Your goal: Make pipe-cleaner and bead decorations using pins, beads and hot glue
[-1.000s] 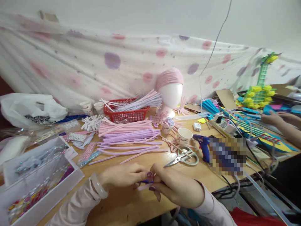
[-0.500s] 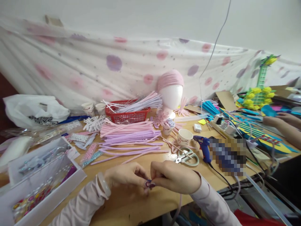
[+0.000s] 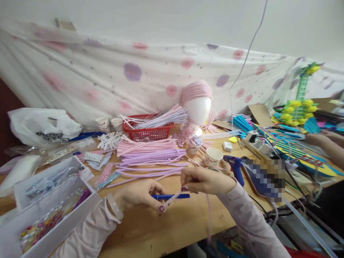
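Observation:
My left hand is closed around a blue pen that points to the right, low over the near part of the table. Between its thumb and fingers is also one end of a pale pink pipe cleaner, which crosses in front of the pen. My right hand pinches this pipe cleaner a little further along, above the pen. Its blurred loose length hangs from the right hand toward the table's front edge. Behind my hands lie bundles of pink and lilac pipe cleaners.
At left stands a white box of beads and trinkets. A red basket, paper cup, mannequin head and blue glue gun are further back. Another person's hands work at far right.
My hands have drawn apart, the right one up and to the right. More of the blue pen and the pipe cleaner between my hands now shows. My right forearm now covers the scissors.

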Motion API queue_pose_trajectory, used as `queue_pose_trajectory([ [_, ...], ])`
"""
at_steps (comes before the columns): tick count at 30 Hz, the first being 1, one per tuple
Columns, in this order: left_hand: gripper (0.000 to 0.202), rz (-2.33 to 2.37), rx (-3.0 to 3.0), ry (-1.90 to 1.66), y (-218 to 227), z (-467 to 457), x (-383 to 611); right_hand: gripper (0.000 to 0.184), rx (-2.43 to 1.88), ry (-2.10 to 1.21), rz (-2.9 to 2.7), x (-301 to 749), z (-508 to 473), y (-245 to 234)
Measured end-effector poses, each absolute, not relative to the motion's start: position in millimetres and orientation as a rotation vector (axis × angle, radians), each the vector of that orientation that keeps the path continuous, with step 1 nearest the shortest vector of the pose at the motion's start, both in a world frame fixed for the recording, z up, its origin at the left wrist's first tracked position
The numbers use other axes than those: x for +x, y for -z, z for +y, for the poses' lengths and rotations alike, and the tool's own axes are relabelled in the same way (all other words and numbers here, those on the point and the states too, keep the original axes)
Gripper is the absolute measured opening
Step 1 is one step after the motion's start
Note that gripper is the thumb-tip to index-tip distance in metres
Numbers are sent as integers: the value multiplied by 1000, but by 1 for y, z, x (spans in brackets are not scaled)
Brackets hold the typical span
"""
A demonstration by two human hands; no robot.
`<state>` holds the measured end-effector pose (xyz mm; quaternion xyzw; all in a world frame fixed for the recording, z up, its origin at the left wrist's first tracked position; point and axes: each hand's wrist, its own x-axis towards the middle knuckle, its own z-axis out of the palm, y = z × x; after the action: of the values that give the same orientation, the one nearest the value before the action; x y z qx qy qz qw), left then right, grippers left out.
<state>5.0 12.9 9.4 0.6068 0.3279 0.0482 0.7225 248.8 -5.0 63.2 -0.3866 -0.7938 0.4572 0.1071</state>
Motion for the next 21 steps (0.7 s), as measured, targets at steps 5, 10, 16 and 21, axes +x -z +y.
queue_pose_trajectory([
  [5,38,674,1439,-121,-19,17,1,32,-1015,-1378,-2208,249,19,-53],
  [10,38,564,1411,-252,-18,15,6,38,-938,-1408,-2130,227,27,-39],
  [16,46,607,1314,-399,-7,19,3,33,-1050,-1422,-1841,211,23,-22],
  [21,41,762,1373,-685,-10,18,6,22,-1018,-1235,-1818,198,22,-6],
])
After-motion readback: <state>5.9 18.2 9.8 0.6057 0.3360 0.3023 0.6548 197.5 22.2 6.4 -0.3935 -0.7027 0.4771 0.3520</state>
